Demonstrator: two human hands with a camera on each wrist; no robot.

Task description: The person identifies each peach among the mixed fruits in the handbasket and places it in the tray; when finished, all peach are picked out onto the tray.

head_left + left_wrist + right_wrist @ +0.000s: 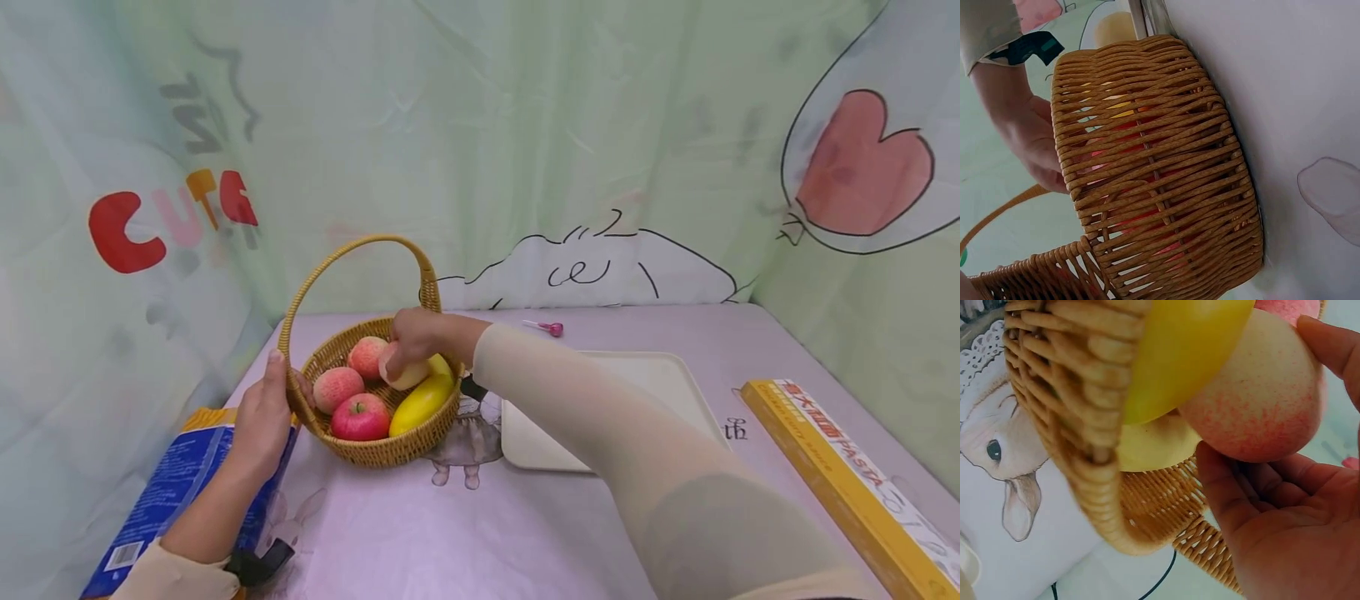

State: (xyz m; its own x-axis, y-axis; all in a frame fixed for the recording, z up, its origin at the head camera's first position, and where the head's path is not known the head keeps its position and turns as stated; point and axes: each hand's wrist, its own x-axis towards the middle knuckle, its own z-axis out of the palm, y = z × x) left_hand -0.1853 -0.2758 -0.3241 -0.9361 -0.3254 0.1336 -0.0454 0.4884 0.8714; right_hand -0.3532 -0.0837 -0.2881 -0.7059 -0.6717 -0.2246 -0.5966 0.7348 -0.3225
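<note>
A wicker basket [382, 452] with a tall arched handle holds several fruits. At its left side my left hand [261, 421] grips the foot of the handle, thumb outside and fingertips showing inside. My right hand [418, 333] reaches in from the right and pinches a pale peach [1260, 394] between thumb and fingers. Beside that peach lie a long yellow fruit [422, 406] and a second yellow fruit [1157, 444], partly hidden. Two pinker peaches, one at the back [367, 357] and one at the left [337, 389], and a red apple [361, 417] fill the rest.
A cream tray [660, 371] lies right of the basket, partly under my right forearm. Behind it is a pink lollipop [553, 329]. A yellow pasta box [840, 483] lies far right, a blue packet [168, 492] at the left. Printed curtains surround the table.
</note>
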